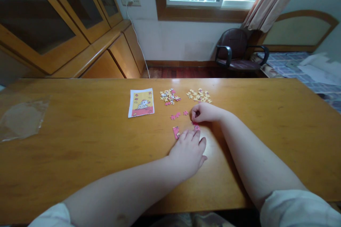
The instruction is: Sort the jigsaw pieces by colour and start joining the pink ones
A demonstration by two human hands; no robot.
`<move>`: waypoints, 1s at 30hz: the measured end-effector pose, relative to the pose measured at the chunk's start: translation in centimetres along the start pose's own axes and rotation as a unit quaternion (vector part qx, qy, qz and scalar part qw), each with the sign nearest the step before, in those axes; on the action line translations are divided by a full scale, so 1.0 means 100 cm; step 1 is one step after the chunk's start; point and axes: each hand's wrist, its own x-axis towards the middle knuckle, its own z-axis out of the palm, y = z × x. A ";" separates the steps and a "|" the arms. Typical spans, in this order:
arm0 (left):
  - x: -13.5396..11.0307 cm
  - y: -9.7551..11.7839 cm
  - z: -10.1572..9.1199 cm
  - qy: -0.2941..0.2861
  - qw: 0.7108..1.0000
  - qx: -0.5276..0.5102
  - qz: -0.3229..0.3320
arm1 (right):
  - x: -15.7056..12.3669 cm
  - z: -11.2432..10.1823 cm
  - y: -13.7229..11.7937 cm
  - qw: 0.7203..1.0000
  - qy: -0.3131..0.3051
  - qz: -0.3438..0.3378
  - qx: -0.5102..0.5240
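Note:
My left hand (188, 152) lies palm down with its fingers stretched out over the table. Its fingertips reach a joined pink puzzle section (176, 132), partly covering it. Just beyond, my right hand (204, 112) is closed, thumb and fingers pinched together; whatever they hold is hidden. Below that pinch is another pink puzzle section (196, 126), close to the left fingertips. Loose pink puzzle pieces (178, 115) lie to the left of my right hand. Farther back are a mixed heap of puzzle pieces (169, 95) and a heap of yellow puzzle pieces (199, 95).
A picture sheet (141, 103) showing a white animal on yellow and pink lies left of the heaps. A clear plastic bag (23, 118) rests at the wooden table's (80, 134) left end. Beyond the table stand a cabinet (80, 56) and an armchair (236, 49).

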 end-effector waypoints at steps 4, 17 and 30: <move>0.000 0.001 -0.006 0.030 0.999 -0.017 0.041 | 0.001 0.001 0.003 1.000 0.003 -0.016 0.022; -0.001 0.000 -0.007 0.052 0.943 -0.075 0.320 | 0.005 0.008 -0.004 0.994 0.096 -0.028 -0.039; 0.000 0.000 -0.006 0.049 0.942 -0.078 0.321 | 0.012 0.013 -0.002 0.988 0.146 0.034 -0.035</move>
